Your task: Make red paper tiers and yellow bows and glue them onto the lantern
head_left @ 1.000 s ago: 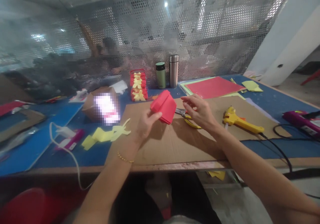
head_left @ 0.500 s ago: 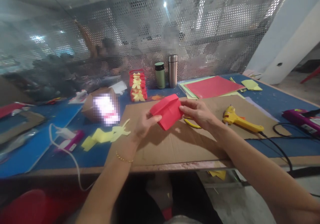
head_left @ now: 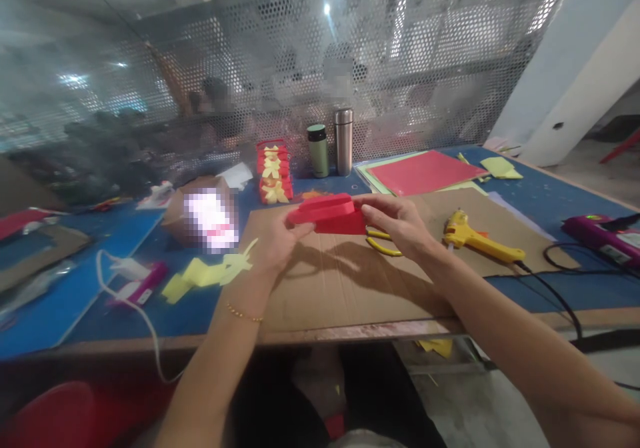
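Observation:
A folded piece of red paper (head_left: 334, 216) is held above the cardboard sheet (head_left: 320, 301), its open side tipped toward the top. My left hand (head_left: 281, 238) pinches its left end, thumb in front. At the right end my right hand (head_left: 395, 220) grips it between thumb and fingers. Yellow-handled scissors (head_left: 384, 245) lie on the cardboard just under my right hand, their blades hidden. Farther back stands a red paper piece with yellow paper bows (head_left: 273, 173).
A yellow glue gun (head_left: 480, 237) with a black cord lies on the right. Yellow paper scraps (head_left: 200, 276) and a phone (head_left: 210, 218) are at left. A green cup (head_left: 319, 151), a steel flask (head_left: 344, 143) and red paper sheets (head_left: 430, 171) stand or lie behind.
Both hands have tilted the red paper from its broad face toward me to nearly edge-on, lowering its top edge slightly. Other things on the table stay put.

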Motion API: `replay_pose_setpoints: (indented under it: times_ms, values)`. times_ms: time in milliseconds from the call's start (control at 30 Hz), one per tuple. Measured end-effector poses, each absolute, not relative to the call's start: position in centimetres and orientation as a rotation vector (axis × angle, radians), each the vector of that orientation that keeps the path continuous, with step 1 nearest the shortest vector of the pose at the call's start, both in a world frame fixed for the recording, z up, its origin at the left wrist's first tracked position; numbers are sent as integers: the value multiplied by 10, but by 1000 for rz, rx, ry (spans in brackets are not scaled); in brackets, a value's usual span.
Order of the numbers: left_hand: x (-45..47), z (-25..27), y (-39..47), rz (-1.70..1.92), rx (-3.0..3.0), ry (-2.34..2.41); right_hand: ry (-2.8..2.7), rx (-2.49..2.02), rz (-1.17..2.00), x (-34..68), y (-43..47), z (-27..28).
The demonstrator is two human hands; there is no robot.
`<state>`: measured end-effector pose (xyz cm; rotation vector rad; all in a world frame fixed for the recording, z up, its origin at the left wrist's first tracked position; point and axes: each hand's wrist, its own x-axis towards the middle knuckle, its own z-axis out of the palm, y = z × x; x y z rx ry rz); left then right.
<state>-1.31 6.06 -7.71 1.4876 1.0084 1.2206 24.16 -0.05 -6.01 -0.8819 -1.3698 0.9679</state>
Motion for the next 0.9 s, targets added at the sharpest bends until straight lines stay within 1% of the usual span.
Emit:
replay_pose_setpoints:
  times_ms: [200, 367, 500, 733, 900]
  values:
    - [-13, -67, 59, 1219, 1452, 958, -1526, -840, 829, 240, -2, -55]
    - [-14, -61, 55, 1107, 1575, 886, -1525, -817, 864, 240, 1, -60]
    - [-15, -58, 55, 1081, 1599, 850, -1605, -772, 825, 242, -3, -59]
    - [-18, -56, 58, 1043, 1545, 824, -1942, -657, 520, 242, -15, -53]
    - [-26, -59, 61, 960, 1562, 864, -2036, -659, 439, 242, -17, -52]
